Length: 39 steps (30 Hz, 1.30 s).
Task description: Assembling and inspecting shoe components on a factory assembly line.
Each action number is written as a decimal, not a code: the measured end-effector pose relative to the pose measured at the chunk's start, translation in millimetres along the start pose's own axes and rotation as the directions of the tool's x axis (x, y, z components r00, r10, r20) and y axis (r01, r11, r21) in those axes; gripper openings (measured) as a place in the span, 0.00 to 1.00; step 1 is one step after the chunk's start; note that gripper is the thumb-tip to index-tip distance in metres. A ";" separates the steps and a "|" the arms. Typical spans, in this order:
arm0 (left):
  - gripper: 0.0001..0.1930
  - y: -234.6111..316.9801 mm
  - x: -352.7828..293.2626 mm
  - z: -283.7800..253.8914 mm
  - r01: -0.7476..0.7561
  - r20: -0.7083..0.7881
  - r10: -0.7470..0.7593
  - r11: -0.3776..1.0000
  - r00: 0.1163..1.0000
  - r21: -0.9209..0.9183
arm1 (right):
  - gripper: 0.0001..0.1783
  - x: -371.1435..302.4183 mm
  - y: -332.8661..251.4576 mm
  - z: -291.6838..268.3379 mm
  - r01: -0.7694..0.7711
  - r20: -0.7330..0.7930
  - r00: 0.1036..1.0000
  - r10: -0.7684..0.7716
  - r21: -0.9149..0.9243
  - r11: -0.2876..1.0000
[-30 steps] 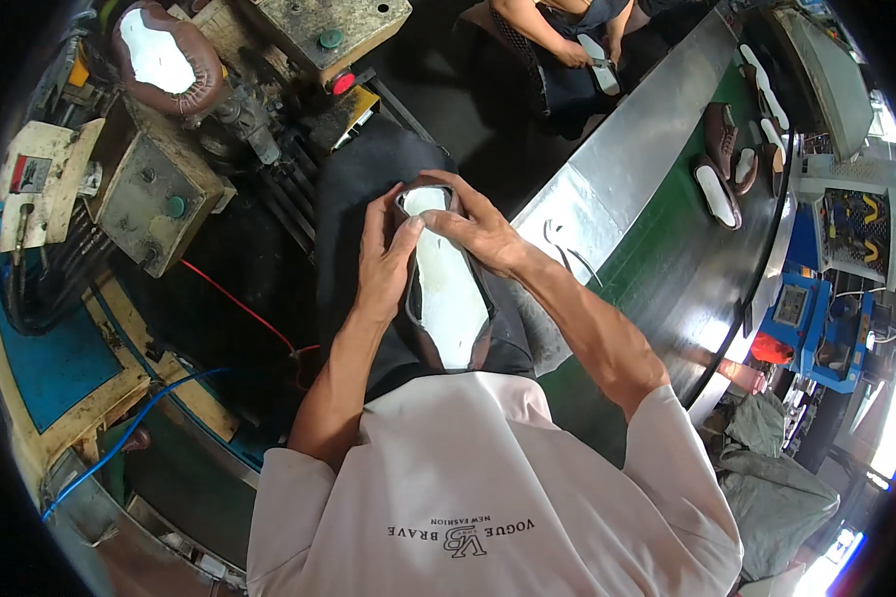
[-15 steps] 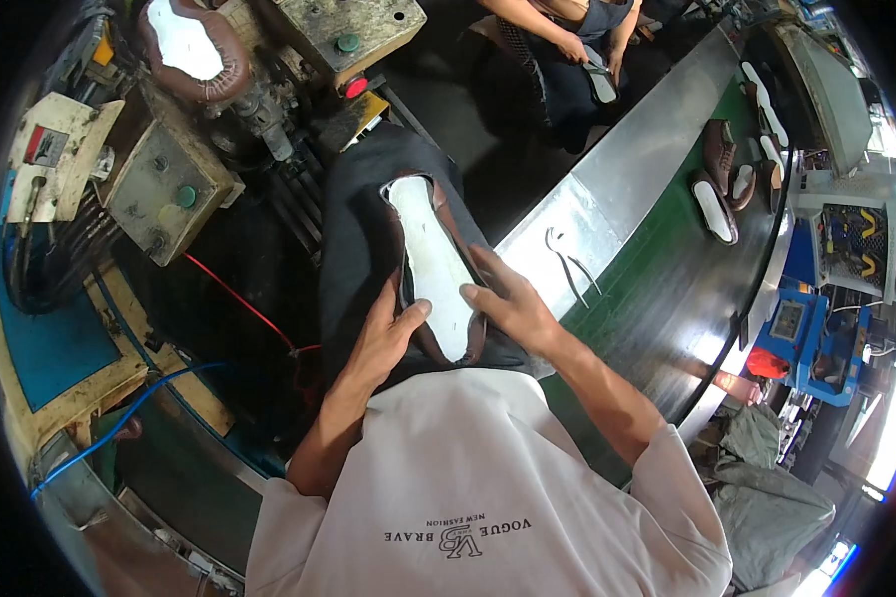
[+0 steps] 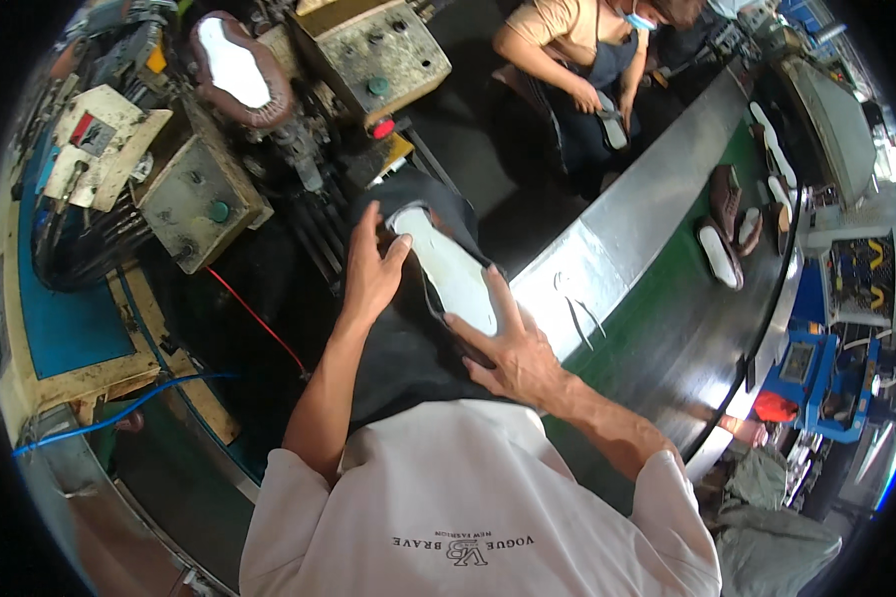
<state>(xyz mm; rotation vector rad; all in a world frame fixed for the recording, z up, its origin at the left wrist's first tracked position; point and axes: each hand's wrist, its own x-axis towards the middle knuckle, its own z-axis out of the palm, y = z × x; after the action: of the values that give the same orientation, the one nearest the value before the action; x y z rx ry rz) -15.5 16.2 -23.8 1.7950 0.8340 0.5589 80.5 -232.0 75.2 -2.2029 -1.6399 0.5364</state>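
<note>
A brown shoe upper with a white insole board (image 3: 453, 274) facing up lies sole-side up over my dark-clad legs, its far end tipped to the left. My left hand (image 3: 373, 274) closes on the far end, its thumb at the edge of the white board and its fingers down the outer side. Around the near end my right hand (image 3: 516, 348) is wrapped, one finger along the right edge and the thumb at the left. Much of the brown side is hidden by the hands and the board.
Ahead on the left stands a machine holding another brown shoe upper (image 3: 244, 80), beside control boxes with green buttons (image 3: 219, 211). Right of me, pincers (image 3: 577, 308) lie on a metal ledge along a green conveyor (image 3: 657, 269) bearing several brown shoes (image 3: 717, 254). A co-worker (image 3: 567, 60) sits ahead, holding a sole.
The shoe upper has turned so its far end points more to the left. My left hand has slid from the near part up to the far end; my right hand has moved round the near end.
</note>
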 end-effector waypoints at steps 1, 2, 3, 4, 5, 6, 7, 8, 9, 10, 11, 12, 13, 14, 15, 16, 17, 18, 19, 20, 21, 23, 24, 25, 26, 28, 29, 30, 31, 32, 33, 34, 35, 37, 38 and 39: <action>0.24 -13.7 19.7 -6.1 -0.187 -0.010 0.194 0.958 0.981 0.218 | 0.37 2.1 0.7 1.3 0.028 -0.003 1.000 -0.028 -0.012 1.000; 0.19 -16.0 30.1 -8.2 -0.216 0.033 0.214 0.947 0.976 0.238 | 0.36 3.0 3.1 0.1 0.066 -0.010 0.998 -0.066 -0.032 0.997; 0.15 -18.5 35.8 -11.7 -0.241 0.073 0.230 0.936 0.970 0.258 | 0.36 1.2 2.3 -1.6 0.084 0.004 0.996 -0.084 -0.051 0.995; 0.11 -15.8 39.9 -8.8 -0.244 0.038 0.242 0.939 0.969 0.240 | 0.36 -1.1 6.1 -2.4 0.083 0.022 0.996 -0.082 -0.064 0.995; 0.10 -17.6 43.1 -7.4 -0.255 0.045 0.252 0.932 0.967 0.258 | 0.36 -1.1 9.0 -2.7 0.082 0.042 0.996 -0.079 -0.073 0.994; 0.10 -13.6 43.1 -6.8 -0.238 0.024 0.239 0.943 0.971 0.234 | 0.36 1.0 9.1 -3.5 0.071 0.048 0.997 -0.067 -0.076 0.995; 0.10 -11.8 38.9 -6.4 -0.212 0.007 0.216 0.955 0.976 0.208 | 0.36 1.2 6.0 -5.9 0.057 0.064 0.997 -0.052 -0.075 0.996; 0.10 -12.8 37.0 -4.6 -0.195 -0.001 0.200 0.958 0.980 0.208 | 0.36 1.8 5.7 -7.6 0.036 0.080 0.996 -0.030 -0.079 0.996; 0.10 -14.4 36.9 -5.5 -0.179 -0.009 0.185 0.962 0.983 0.208 | 0.35 4.6 7.4 -7.0 0.045 0.080 0.996 -0.041 -0.058 0.997; 0.13 -17.4 38.1 -7.2 -0.134 0.029 0.131 0.964 0.991 0.231 | 0.35 6.5 9.4 -8.7 0.051 0.082 0.995 -0.047 -0.041 0.998; 0.14 -21.0 38.5 -11.8 -0.030 0.095 0.023 0.996 0.995 0.079 | 0.35 7.9 11.7 -10.3 0.055 0.083 0.995 -0.053 -0.024 0.998; 0.15 -25.1 39.8 -18.5 0.085 0.178 -0.071 0.994 0.981 -0.068 | 0.34 8.4 16.1 -10.4 0.072 0.088 0.994 -0.069 -0.030 0.997; 0.16 -27.4 46.3 -27.8 0.202 0.270 -0.143 0.957 0.952 -0.206 | 0.34 9.7 18.2 -13.4 0.074 0.052 0.996 -0.073 -0.020 0.997; 0.18 -28.3 56.7 -41.7 0.242 0.182 -0.190 0.913 0.965 -0.328 | 0.33 10.3 19.5 -18.8 0.073 0.013 0.997 -0.072 -0.011 0.997; 0.19 -31.0 69.0 -63.4 0.265 0.103 -0.245 0.854 0.964 -0.448 | 0.33 14.2 19.9 -26.8 0.070 -0.027 0.997 -0.070 0.000 0.998; 0.23 -42.1 91.6 -105.6 0.026 -0.140 -0.053 0.982 0.989 -0.189 | 0.33 18.7 14.4 -37.9 0.038 -0.040 0.999 -0.037 0.019 0.999; 0.25 -51.1 117.9 -140.3 -0.006 -0.283 -0.067 0.969 0.957 -0.248 | 0.34 27.1 12.8 -45.9 0.054 -0.084 0.995 -0.053 0.010 0.998; 0.29 -47.1 144.8 -172.1 -0.052 -0.414 -0.080 0.952 0.907 -0.300 | 0.34 38.1 11.9 -55.1 0.069 -0.105 0.992 -0.072 -0.035 0.997; 0.32 -13.1 177.1 -185.9 -0.071 -0.556 -0.176 0.916 0.812 -0.394 | 0.34 49.5 10.5 -66.7 0.063 -0.133 0.988 -0.075 -0.088 0.994; 0.31 21.6 201.6 -193.4 -0.070 -0.443 -0.223 0.829 0.868 -0.554 | 0.34 63.3 5.8 -78.8 0.028 -0.152 0.988 -0.037 -0.064 0.998; 0.31 58.6 220.9 -198.1 -0.055 -0.327 -0.243 0.722 0.913 -0.690 | 0.36 80.5 6.9 -86.4 0.080 -0.216 0.970 -0.108 -0.136 0.988; 0.29 73.5 260.9 -213.4 0.039 -0.191 -0.297 0.625 0.936 -0.780 | 0.36 125.1 -4.8 -102.6 0.160 -0.293 0.937 -0.190 -0.125 0.979; 0.28 76.1 274.7 -215.8 0.099 -0.108 -0.318 0.569 0.942 -0.816 | 0.37 149.4 -14.0 -111.9 0.195 -0.307 0.923 -0.232 -0.146 0.970; 0.28 74.4 278.0 -217.1 0.084 -0.113 -0.297 0.577 0.948 -0.813 | 0.38 173.9 -24.5 -120.6 0.221 -0.317 0.911 -0.265 -0.167 0.961; 0.27 69.5 271.3 -223.6 0.071 -0.121 -0.281 0.587 0.952 -0.807 | 0.38 200.0 -35.2 -125.0 0.259 -0.320 0.900 -0.296 -0.156 0.953; 0.24 62.3 241.5 -236.4 0.065 -0.128 -0.261 0.620 0.957 -0.782 | 0.40 254.4 -54.0 -128.3 0.332 -0.333 0.872 -0.359 -0.138 0.933; 0.27 53.7 212.7 -250.7 0.076 -0.039 -0.178 0.594 0.983 -0.801 | 0.40 280.4 -64.5 -127.2 0.378 -0.345 0.850 -0.397 -0.125 0.917; 0.33 48.6 186.8 -248.8 0.098 -0.043 -0.217 0.598 0.975 -0.795 | 0.39 304.0 -70.8 -126.3 0.377 -0.351 0.848 -0.397 -0.126 0.917; 0.39 49.7 156.1 -243.3 0.085 -0.018 -0.210 0.472 0.977 -0.877 | 0.38 325.2 -78.2 -125.2 0.386 -0.357 0.842 -0.404 -0.124 0.914; 0.41 89.0 121.6 -226.2 0.112 0.025 -0.217 0.399 0.976 -0.910 | 0.37 344.3 -78.1 -119.5 0.384 -0.368 0.841 -0.396 -0.107 0.917; 0.44 95.6 91.1 -226.8 0.081 0.012 -0.173 0.395 0.985 -0.915 | 0.37 364.4 -83.0 -111.8 0.410 -0.384 0.819 -0.425 -0.124 0.903; 0.50 84.1 63.7 -233.8 0.099 0.019 -0.175 0.462 0.984 -0.881 | 0.37 379.7 -89.5 -103.8 0.416 -0.391 0.818 -0.422 -0.105 0.903; 0.59 66.1 33.1 -233.8 0.089 0.093 -0.007 0.335 0.996 -0.938 | 0.37 391.9 -93.9 -95.7 0.416 -0.396 0.819 -0.414 -0.086 0.905; 0.70 63.3 -17.3 -223.8 0.062 0.005 -0.188 0.297 0.982 -0.953 | 0.39 414.4 -94.9 -73.0 0.425 -0.416 0.810 -0.413 -0.069 0.903; 0.68 59.7 -39.1 -219.8 0.038 -0.033 -0.258 0.266 0.966 -0.963 | 0.39 420.2 -95.3 -63.2 0.417 -0.417 0.812 -0.408 -0.075 0.906; 0.66 52.2 -57.8 -215.2 0.013 -0.065 -0.324 0.234 0.944 -0.972 | 0.39 422.4 -95.8 -57.2 0.405 -0.420 0.814 -0.401 -0.085 0.911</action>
<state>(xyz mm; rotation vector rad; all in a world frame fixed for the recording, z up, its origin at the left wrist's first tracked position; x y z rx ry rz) -190.5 91.9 102.8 0.4174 0.5806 0.9127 139.5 197.3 130.8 -1.7173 -1.7652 -0.0626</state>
